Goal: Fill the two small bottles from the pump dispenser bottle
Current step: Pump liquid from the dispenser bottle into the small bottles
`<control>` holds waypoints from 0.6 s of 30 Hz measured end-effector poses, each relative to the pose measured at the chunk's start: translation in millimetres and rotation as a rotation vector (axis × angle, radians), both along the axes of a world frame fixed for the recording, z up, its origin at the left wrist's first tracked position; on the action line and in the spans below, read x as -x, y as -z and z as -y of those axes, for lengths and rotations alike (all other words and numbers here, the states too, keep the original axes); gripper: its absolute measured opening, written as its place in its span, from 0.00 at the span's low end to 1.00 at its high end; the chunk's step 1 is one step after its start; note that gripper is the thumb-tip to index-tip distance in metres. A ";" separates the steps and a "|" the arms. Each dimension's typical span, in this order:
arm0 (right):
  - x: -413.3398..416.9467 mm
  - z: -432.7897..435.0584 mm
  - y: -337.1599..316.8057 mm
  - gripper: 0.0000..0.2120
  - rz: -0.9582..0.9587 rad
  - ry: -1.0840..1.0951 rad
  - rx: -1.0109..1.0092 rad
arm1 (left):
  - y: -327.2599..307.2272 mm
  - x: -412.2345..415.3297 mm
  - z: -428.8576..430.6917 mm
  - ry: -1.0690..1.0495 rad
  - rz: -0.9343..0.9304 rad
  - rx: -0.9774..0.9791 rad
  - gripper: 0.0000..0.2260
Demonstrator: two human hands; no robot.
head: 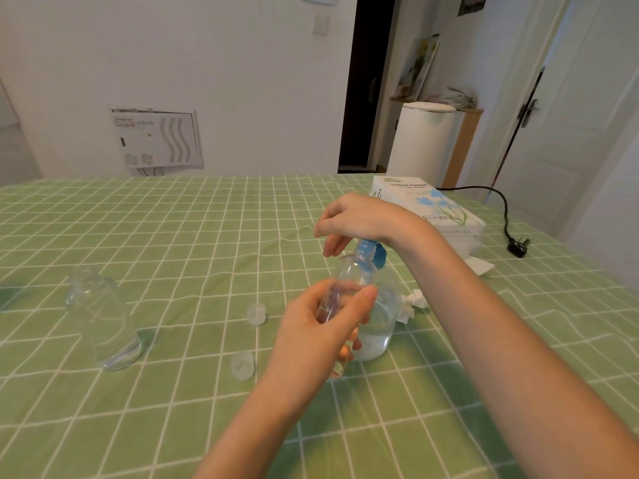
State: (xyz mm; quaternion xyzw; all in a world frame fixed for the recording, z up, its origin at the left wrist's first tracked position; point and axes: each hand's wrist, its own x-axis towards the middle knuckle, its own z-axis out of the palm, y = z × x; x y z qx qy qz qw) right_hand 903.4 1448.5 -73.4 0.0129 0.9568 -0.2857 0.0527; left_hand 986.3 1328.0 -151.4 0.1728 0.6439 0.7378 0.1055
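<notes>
The small bottle (354,274) in work is lifted off the table, just in front of the pump dispenser bottle (380,326), and it leans a little so that its open mouth comes up to the blue pump head (371,252); if the nozzle is really inside the mouth I cannot tell. The left hand (321,330) grasps this bottle around the middle, with the thumb on the near side and the fingers wrapped behind it. The right hand (359,219) is on top of the pump head, which is under the heel of the palm; its fingers hang down loosely bent and hold nothing. The dispenser stands upright on the green checked tablecloth (207,236) and has clear liquid in its lower part. The other small bottle (103,316) stands upright and uncapped, well apart on the left side. Between it and the hands lie two clear caps, one cap (256,313) farther away and a second cap (243,366) closer to the person. Just beside the dispenser on the right is a crumpled tissue (415,302). Behind the right wrist is a tissue paper box (432,209), and a black power cord with plug (517,247) lies near the right edge of the table.
</notes>
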 end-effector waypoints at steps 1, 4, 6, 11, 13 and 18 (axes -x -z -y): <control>0.2 -0.1 0.3 0.13 0.003 -0.002 0.001 | 0.2 0.1 0.1 -0.002 0.000 0.000 0.16; -0.3 -0.6 0.5 0.13 -0.013 -0.002 -0.002 | 0.5 -0.3 -0.1 0.002 0.010 -0.004 0.15; -1.6 -1.0 -1.5 0.11 -0.055 0.007 0.010 | -0.5 -0.9 -0.2 0.008 0.011 -0.001 0.16; -1.7 -1.6 -12.6 0.08 -0.141 0.014 -0.044 | -4.0 -0.8 -0.8 0.014 0.008 -0.011 0.17; -1.6 -0.5 -14.0 0.10 -0.109 0.007 -0.049 | -4.5 -0.7 -0.8 0.016 0.012 -0.015 0.17; -0.8 0.6 -11.4 0.13 -0.030 0.007 -0.018 | -4.2 -0.4 -0.4 0.015 0.015 -0.016 0.17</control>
